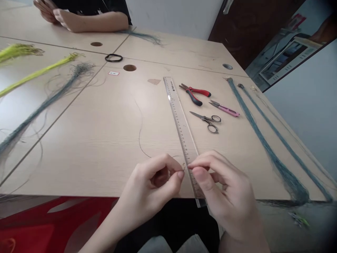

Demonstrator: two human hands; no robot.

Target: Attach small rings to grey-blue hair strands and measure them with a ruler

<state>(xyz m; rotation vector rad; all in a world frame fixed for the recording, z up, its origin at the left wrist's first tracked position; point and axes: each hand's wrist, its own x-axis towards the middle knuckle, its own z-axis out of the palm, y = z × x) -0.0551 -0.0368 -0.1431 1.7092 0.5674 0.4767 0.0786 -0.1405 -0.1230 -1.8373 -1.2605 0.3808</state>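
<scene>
My left hand (155,182) is closed in a pinch, thumb against forefinger, on a tiny gold-coloured hook (183,166). A thin dark thread (140,135) runs from behind these fingers and curves away over the tabletop. Just to the right, over the near end of a clear ruler (177,116), my right hand (226,189) has thumb and forefinger drawn together. Whatever lies between them, if anything, is too small to make out. Beyond the ruler lie red-and-black pliers (195,94), pink thread snips (225,108) and small scissors (207,120).
Teal thread bundles (265,140) lie along the right edge. On the left are another blue-grey bundle (50,100) and yellow-green bundles (39,73). A black band (113,57) sits near a table hole (130,67). Across the table, another person's forearm (97,21) rests.
</scene>
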